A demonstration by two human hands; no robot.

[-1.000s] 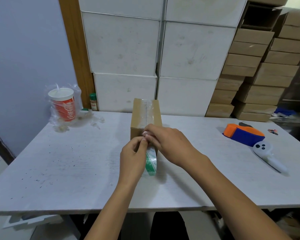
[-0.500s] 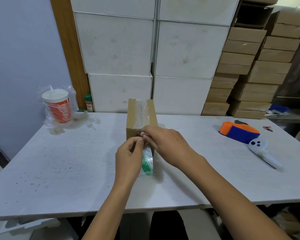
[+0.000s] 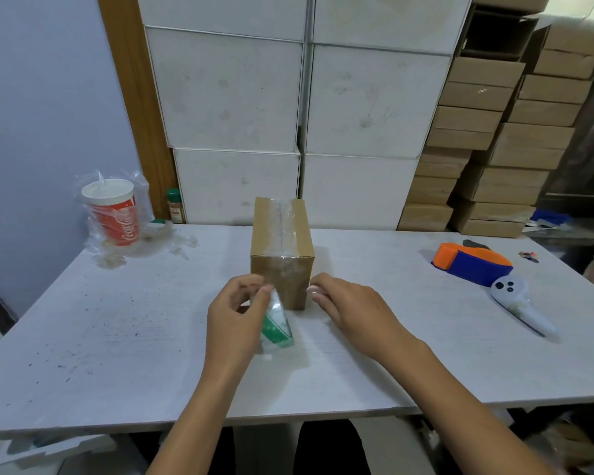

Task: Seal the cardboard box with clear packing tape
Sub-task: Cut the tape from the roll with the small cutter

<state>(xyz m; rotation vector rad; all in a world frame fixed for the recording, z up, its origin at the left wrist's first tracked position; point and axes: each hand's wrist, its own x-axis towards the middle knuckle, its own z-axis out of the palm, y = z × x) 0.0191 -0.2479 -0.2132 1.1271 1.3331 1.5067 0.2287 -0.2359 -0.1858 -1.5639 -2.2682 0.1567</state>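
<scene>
A small brown cardboard box [image 3: 300, 245] stands in the middle of the white table [image 3: 117, 330]. A strip of clear tape runs along its top seam and down its near face. My left hand [image 3: 235, 317] holds a roll of clear packing tape with a green-printed core [image 3: 276, 325] just in front of the box, fingertips pinching the tape near the box's lower left. My right hand [image 3: 348, 308] hovers beside the box's lower right corner, fingers curled and holding nothing.
A red paper cup in a plastic bag [image 3: 114, 214] and a small spice bottle [image 3: 175, 205] sit at the back left. An orange and blue tape dispenser [image 3: 470, 264] and a white controller [image 3: 518, 303] lie at the right. White and brown boxes are stacked behind.
My right hand has come off the box's front edge and moved to the right. My left hand has pulled the roll down and slightly away from the box.
</scene>
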